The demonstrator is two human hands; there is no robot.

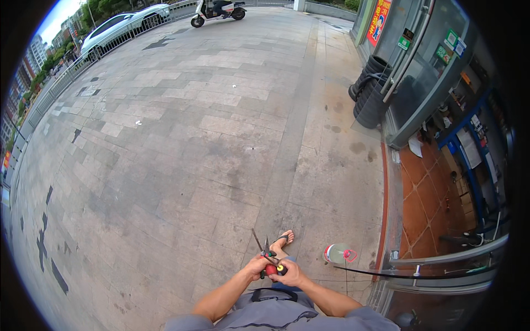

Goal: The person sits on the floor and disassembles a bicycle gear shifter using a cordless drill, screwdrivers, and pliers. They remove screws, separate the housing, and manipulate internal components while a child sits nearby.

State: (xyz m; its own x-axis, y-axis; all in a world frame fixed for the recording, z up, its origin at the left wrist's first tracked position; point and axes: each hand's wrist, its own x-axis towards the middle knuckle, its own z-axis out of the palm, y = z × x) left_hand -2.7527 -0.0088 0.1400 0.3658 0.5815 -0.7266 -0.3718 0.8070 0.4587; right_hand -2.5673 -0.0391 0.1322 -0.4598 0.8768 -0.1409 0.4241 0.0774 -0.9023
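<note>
From my remote seat I see stained grey paving (210, 182) filling most of the frame, with dark patches at lower left. On the right is a glass shop front (411, 113), open onto red-brown floor tiles (425, 193). A pale car (124, 27) shows at upper left beyond a railing (41, 107), and a white scooter (218, 12) at top centre. Stacked black tubs (372, 99) stand close by the glass, probably to leave the walkway free. At lower right, a clear jug (334, 254) rests near the sill, upright or lying I can't tell. At bottom centre, my left hand (257, 266) and right hand (291, 274) meet, clamped on a bundle of small tools (266, 246), tips pointing up-frame, presumably steadied close to the body. A red knob (270, 270) sits between them.
</note>
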